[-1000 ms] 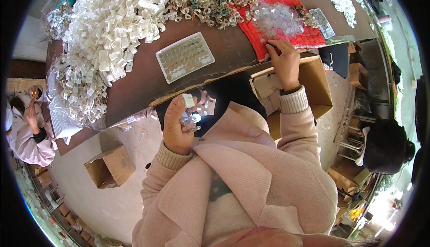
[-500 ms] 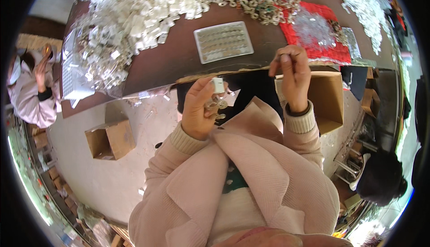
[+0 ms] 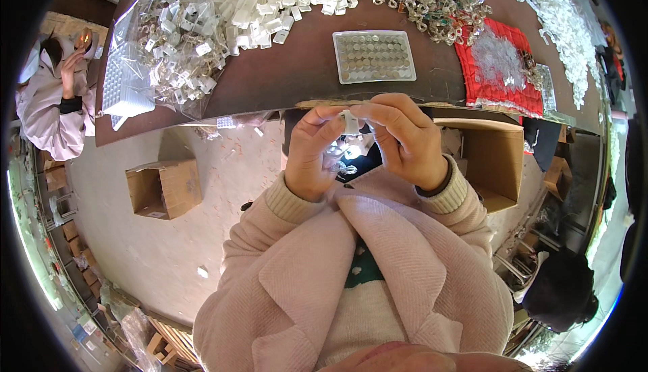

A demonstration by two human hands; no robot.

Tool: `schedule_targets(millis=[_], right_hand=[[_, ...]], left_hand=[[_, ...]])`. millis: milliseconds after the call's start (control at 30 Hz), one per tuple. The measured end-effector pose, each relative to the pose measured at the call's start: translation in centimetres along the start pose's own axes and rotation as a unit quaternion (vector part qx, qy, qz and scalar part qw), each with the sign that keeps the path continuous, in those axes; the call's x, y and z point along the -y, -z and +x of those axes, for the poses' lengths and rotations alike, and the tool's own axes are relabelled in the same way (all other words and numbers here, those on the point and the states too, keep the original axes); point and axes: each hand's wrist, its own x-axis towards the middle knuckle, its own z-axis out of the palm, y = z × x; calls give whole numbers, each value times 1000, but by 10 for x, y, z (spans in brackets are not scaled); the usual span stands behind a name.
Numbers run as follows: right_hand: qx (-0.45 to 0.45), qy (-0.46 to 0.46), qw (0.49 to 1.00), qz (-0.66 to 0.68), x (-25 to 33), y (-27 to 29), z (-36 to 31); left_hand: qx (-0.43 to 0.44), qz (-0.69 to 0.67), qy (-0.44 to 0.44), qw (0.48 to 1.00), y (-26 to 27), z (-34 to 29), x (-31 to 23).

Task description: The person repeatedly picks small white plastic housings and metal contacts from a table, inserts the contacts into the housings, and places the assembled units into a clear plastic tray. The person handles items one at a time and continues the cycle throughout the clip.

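Above my lap, just before the table edge, my left hand [image 3: 316, 149] is closed around a small white plastic case [image 3: 350, 124]. Clear ring-shaped pieces [image 3: 346, 169] dangle below it from the same hand, and a bright white glow [image 3: 352, 151] shines among them. My right hand [image 3: 407, 139] pinches at the top right of the case, its fingertips against it; any tiny part between them is hidden. On the table beyond my hands lies a clear shallow tray [image 3: 375, 80] with rows of small round metal discs like button cells.
Heaps of white plastic cases [image 3: 266, 8], clear hooked parts [image 3: 432, 1] and bagged pieces [image 3: 179, 48] cover the table's far side. A red cloth [image 3: 499, 92] bears clear bits. Cardboard boxes [image 3: 177, 186] [image 3: 503, 163] stand below. Another person [image 3: 54, 95] sits at left.
My right hand has come down and left from near the table edge to meet the white case in my left hand. A white glow now shows below the case. The view has shifted slightly.
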Motion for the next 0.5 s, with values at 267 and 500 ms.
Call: schedule_targets(millis=[267, 500], right_hand=[[9, -1, 999, 36, 4, -3, 3], [24, 60, 997, -34, 1, 0, 4]], left_hand=[[80, -81, 28, 993, 5, 0, -9], [-27, 16, 10, 999, 0, -3, -8]])
